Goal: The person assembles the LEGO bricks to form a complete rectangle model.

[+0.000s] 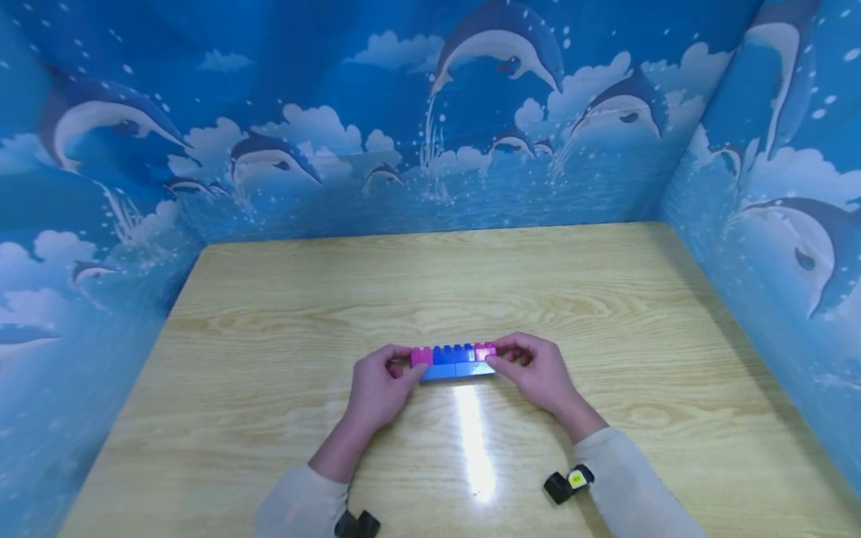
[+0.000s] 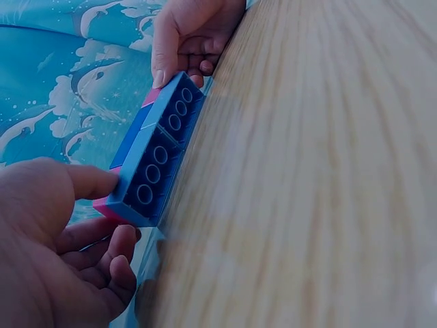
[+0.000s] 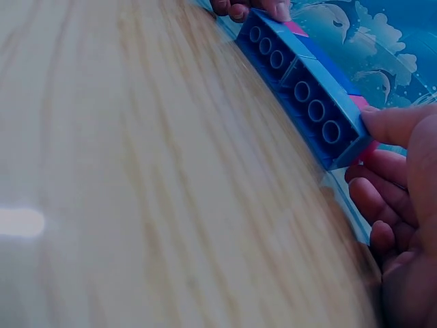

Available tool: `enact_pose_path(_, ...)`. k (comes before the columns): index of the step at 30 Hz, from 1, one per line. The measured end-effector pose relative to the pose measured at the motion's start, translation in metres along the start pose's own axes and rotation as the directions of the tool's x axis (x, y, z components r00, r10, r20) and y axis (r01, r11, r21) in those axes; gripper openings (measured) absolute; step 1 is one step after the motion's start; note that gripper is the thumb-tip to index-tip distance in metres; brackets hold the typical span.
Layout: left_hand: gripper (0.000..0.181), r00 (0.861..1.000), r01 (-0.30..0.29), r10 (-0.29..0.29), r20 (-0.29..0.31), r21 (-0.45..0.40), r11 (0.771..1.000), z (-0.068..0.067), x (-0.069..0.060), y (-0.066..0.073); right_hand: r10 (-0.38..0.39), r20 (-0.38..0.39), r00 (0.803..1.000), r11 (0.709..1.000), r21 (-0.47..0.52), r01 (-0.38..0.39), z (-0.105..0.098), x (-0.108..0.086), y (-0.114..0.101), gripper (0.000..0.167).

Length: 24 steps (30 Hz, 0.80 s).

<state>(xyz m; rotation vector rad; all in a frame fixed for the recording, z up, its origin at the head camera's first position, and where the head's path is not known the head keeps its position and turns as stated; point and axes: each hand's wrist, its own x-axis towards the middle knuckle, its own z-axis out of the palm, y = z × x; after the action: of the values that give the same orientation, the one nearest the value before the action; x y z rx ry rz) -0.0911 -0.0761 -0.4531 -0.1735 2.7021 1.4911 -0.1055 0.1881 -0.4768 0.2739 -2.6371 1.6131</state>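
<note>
A block of joined toy building bricks (image 1: 454, 362) is held between the two hands in the head view. Its lower layer is two light blue bricks (image 1: 440, 371) end to end. On top sit dark blue bricks (image 1: 454, 354) in the middle and a pink brick at each end. The left hand (image 1: 380, 385) pinches the left end, and the right hand (image 1: 538, 373) pinches the right end. Both wrist views show the hollow underside (image 2: 153, 164) with its round tubes, so the block is lifted off the table.
A wood-grain table (image 1: 269, 299) lies beneath the hands, with a bright light reflection in front of the block. A blue dolphin-print backdrop (image 1: 377, 164) rises along the table's back and sides. Small black devices (image 1: 560, 487) are at both wrists.
</note>
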Motion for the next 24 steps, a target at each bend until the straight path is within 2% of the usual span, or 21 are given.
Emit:
enact_pose_path(5,0.034,1.000,0.006,-0.006,0.016,0.009,1.000,-0.0003,0.0006,0.0008,0.033,-0.015,0.999,0.999,-0.013,-0.033,0.0011,0.0005,-0.0006,0.021)
enact_pose_path(13,0.032,1.000,-0.010,0.010,0.003,0.003,1.000,0.0012,0.0023,-0.0016,0.059,-0.041,0.997,0.998,-0.022,-0.060,0.0052,0.0017,0.0024,0.023)
enact_pose_path(17,0.033,1.000,-0.027,0.027,0.008,-0.017,0.999,0.0015,0.0025,-0.0024,0.059,-0.056,0.997,0.998,-0.030,-0.061,0.0071,0.0022,0.0030,0.022)
enact_pose_path(24,0.035,1.000,-0.002,0.003,0.011,-0.016,1.000,0.0025,0.0034,-0.0009,0.018,-0.074,0.997,0.997,-0.079,-0.024,0.0089,0.0031,0.0038,0.025)
